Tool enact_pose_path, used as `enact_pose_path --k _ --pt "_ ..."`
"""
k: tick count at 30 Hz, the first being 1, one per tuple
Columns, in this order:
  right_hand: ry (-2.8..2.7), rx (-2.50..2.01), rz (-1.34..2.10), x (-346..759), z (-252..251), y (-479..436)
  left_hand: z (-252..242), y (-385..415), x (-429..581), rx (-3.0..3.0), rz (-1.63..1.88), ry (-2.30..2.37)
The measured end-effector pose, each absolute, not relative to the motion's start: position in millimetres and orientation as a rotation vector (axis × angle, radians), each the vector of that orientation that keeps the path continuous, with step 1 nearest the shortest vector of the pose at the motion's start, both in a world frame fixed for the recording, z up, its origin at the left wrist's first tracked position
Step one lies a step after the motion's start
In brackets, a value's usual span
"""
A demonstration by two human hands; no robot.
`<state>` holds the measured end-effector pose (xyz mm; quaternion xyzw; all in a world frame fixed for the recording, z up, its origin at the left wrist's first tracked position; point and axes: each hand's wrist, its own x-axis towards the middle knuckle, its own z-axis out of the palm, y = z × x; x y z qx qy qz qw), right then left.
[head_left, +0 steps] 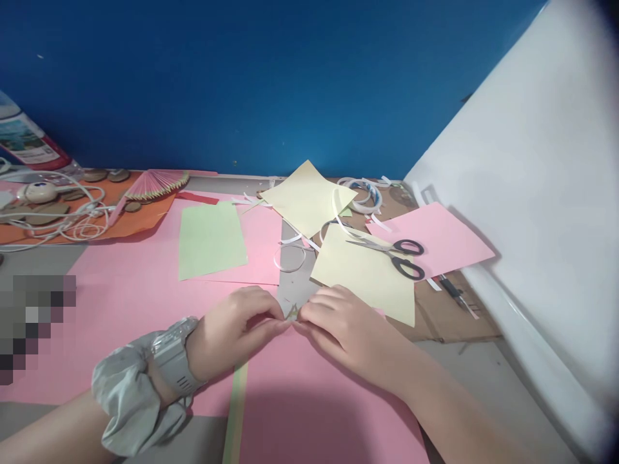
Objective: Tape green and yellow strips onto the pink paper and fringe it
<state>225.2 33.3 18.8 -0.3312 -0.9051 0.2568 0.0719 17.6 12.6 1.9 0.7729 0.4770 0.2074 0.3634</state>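
Observation:
A large pink paper sheet lies in front of me, with a yellow-green strip along its left side. My left hand, with a grey watch and a pale scrunchie on its wrist, pinches the sheet's far edge. Beside it, my right hand is closed on the same edge, the fingertips of both hands almost touching. Just past the fingers a small greenish bit shows, too small to name. Black-handled scissors rest on a cream sheet beyond my right hand.
Beyond my left hand lies a green sheet on pink paper. Farther back are another cream sheet, tape rolls, a pleated pink fan, tangled white cable and a bottle. A white panel stands at right.

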Motion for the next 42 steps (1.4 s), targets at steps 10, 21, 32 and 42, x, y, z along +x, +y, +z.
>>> enact_pose_path --k 10,21,32,42 --pt "-2.487 -1.163 1.033 236.4 31.8 35.6 1.3 16.8 7.0 1.760 0.592 1.274" --pt "-2.154 -1.478 1.662 249.4 32.6 38.4 -3.8 17.7 3.3 1.714 0.622 1.267" --pt "-2.112 -1.603 1.566 255.0 25.9 44.4 -3.2 23.4 -4.0 1.531 0.765 1.611" --pt "-2.071 -1.667 1.319 256.6 26.1 49.6 -1.3 30.6 -12.3 1.574 0.898 1.772"
